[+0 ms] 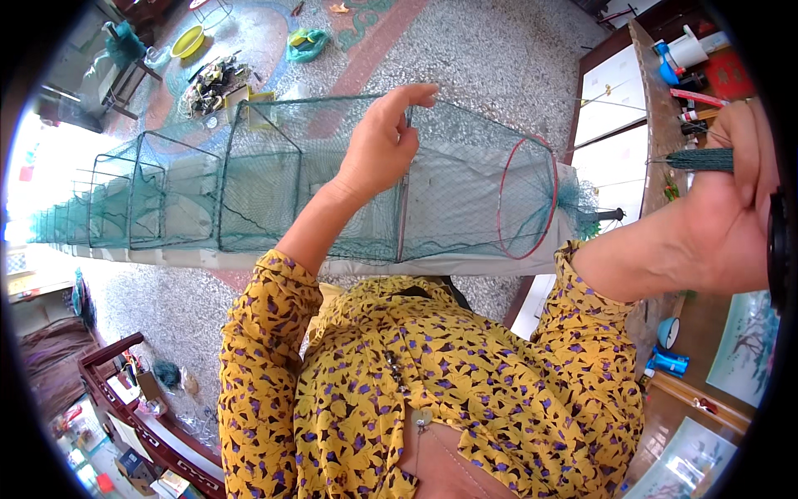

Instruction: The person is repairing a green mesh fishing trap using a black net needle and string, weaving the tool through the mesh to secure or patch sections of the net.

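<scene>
A long green mesh net trap (332, 224) stretches from the far left to the right, held out by square dark frames and a red hoop (499, 208) near its right end. Over its upper edge, beside one frame, is my left hand (384, 140), its fingers bent together; what they hold, if anything, I cannot make out. Raised at the far right, my right hand (736, 187) grips a netting needle (698, 160) wound with dark green twine. A thin thread runs leftward from the needle's tip. The right hand's outer part is cut off by the picture's rim.
Pale cloth (474, 179) lies beneath the net on a long support. A cabinet (611, 91) with white panels stands right. A yellow basin (188, 41), a dark heap (218, 86) and a teal bag (307, 45) lie on the speckled floor. A wooden chair (125, 345) is lower left.
</scene>
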{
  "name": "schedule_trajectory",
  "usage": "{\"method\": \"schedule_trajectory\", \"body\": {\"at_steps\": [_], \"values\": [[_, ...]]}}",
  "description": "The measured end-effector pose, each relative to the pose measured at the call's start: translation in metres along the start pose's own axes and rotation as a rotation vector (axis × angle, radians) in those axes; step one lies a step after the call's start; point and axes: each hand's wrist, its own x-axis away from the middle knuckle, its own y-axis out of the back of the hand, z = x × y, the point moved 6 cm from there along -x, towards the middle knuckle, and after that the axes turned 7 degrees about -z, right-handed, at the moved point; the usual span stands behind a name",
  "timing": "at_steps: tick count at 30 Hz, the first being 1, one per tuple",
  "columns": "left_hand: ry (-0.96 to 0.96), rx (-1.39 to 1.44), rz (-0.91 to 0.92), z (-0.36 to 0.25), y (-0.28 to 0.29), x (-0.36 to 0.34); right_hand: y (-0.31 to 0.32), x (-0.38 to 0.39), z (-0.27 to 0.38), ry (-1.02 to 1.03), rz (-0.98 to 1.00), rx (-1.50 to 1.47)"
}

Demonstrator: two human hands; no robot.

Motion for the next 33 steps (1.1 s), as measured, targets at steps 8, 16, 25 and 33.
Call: {"method": "schedule_trajectory", "body": {"at_steps": [8, 16, 25, 33], "values": [[-0.059, -0.183, -0.149, -0.009, 0.004, 0.013, -0.037, 0.025, -0.073, -0.056, 0.158, 0.525], [0.005, -0.344, -0.13, -0.016, 0.008, 0.023, -0.022, 0.067, -0.174, -0.064, 0.46, 1.186], [0.182, -0.274, -0.147, -0.001, 0.011, 0.033, -0.022, 0.085, -0.206, -0.042, 0.522, 1.225], [0.537, 0.161, -0.108, 0.043, 0.003, 0.037, -0.024, 0.093, -0.234, -0.192, 0.28, 0.959]]}}
